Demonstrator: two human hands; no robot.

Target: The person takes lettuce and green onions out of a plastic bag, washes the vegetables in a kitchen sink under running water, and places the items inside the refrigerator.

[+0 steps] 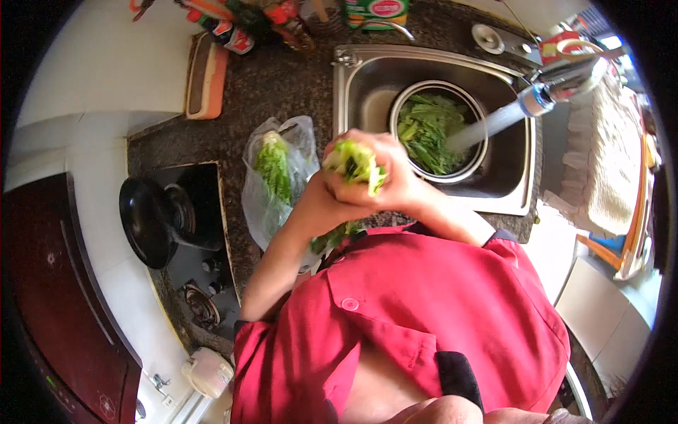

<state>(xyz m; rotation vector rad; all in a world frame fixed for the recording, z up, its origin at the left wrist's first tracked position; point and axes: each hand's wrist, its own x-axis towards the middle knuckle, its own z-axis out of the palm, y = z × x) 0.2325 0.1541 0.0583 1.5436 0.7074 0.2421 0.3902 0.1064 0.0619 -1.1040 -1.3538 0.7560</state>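
Note:
A bunch of green leafy vegetable (352,164), its pale cut-looking end facing up, is gripped by both hands in front of the red jacket. My left hand (318,204) wraps it from the left and below; my right hand (392,156) closes round it from the right. Leaves hang beneath the hands. Left of them, a clear plastic bag (254,209) holds another leafy head (274,172). In the steel sink (371,77), a round basin (394,119) contains loose green leaves (429,132) under running water from the faucet (577,79).
On the left are a gas stove (225,270) and a black wok (143,222). Bottles (233,37) and an orange-edged container (206,79) stand at the back of the dark stone counter (259,90). A cloth-covered object (609,159) is right of the sink.

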